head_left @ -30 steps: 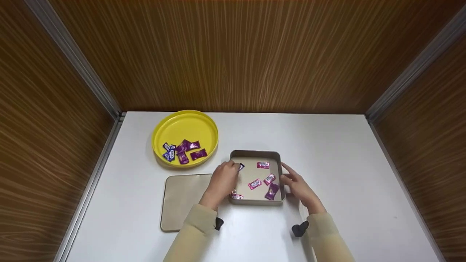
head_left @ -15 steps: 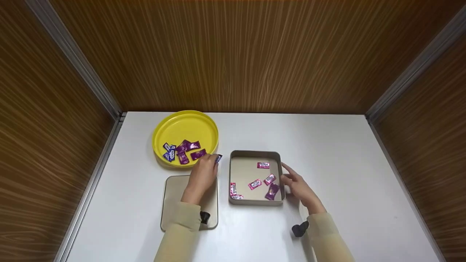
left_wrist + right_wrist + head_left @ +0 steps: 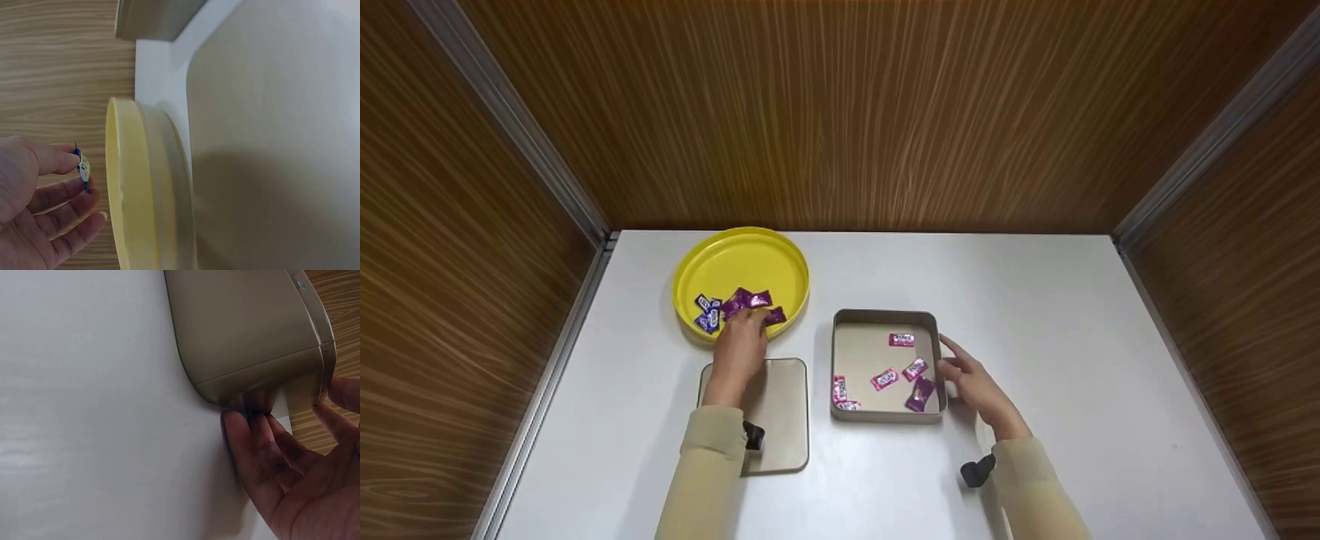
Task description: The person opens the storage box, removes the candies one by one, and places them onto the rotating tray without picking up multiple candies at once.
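**Careful pinch, slim margin!**

Left of centre, the left hand (image 3: 741, 349) pinches a blue-wrapped sweet (image 3: 84, 169) between thumb and fingers, just above the near rim of the yellow tray (image 3: 746, 259). Loosen too soon and it could land among the purple sweets (image 3: 760, 299)! Right of centre, the right hand (image 3: 979, 386) rests loosely extended fingers on the box (image 3: 889, 417); a shove might skid it. From overhead, the left hand hides its sweet; the right wrist view crops the box.
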### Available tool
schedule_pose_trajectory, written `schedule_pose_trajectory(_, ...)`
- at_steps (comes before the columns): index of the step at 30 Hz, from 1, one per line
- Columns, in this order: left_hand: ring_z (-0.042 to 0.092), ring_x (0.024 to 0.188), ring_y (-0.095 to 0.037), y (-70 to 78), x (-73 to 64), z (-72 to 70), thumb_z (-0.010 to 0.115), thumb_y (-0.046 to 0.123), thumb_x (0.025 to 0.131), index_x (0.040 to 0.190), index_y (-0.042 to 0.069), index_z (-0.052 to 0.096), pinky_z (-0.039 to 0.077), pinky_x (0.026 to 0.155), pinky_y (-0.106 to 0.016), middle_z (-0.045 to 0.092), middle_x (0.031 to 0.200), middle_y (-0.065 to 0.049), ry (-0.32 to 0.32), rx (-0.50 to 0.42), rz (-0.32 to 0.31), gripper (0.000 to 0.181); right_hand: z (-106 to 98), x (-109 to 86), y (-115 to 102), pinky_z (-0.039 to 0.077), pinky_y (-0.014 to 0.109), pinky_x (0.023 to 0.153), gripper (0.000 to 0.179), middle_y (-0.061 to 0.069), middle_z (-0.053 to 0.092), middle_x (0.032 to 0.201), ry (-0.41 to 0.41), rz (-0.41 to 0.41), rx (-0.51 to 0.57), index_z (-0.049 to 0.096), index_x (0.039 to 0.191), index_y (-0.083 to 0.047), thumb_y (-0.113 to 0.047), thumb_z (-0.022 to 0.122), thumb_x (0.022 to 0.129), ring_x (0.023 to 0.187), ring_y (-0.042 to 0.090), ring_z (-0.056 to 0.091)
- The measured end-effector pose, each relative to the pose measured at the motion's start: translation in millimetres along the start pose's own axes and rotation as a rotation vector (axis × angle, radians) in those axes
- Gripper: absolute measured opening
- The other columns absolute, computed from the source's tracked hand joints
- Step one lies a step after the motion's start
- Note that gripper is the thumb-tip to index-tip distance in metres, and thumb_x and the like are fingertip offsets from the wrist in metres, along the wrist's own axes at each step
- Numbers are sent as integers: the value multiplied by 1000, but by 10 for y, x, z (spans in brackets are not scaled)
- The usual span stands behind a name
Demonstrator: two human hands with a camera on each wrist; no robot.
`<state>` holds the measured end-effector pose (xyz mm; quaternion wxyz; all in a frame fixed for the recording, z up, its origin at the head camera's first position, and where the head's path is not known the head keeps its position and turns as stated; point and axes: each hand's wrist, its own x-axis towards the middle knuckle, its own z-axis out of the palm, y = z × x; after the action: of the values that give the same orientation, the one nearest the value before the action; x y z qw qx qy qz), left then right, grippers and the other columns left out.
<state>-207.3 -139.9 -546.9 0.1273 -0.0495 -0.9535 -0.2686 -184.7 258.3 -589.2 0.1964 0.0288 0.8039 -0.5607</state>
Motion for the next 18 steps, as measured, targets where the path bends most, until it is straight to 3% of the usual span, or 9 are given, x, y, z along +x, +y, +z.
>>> schedule_pose_trajectory(11, 62, 99, -42, -424, 166, -129, 59, -1, 93, 114, -9, 66, 49, 88, -51, 65, 106, -27, -17, 23, -182, 24, 8, 26, 24, 24, 68, 106, 59, 25, 48, 141, -5, -6, 4, 24, 157, -21, -25, 48, 103, 127, 45, 47)
schedule_pose_trajectory(18, 62, 99, -41, -568, 255, -163, 57, 0, 95, 114, -10, 64, 51, 85, -51, 63, 104, -27, -47, 57, -245, 24, 33, -1, -2, 40, 63, 98, 59, 23, 49, 140, -10, -5, 35, 26, 157, -24, -25, 49, 102, 125, 43, 50)
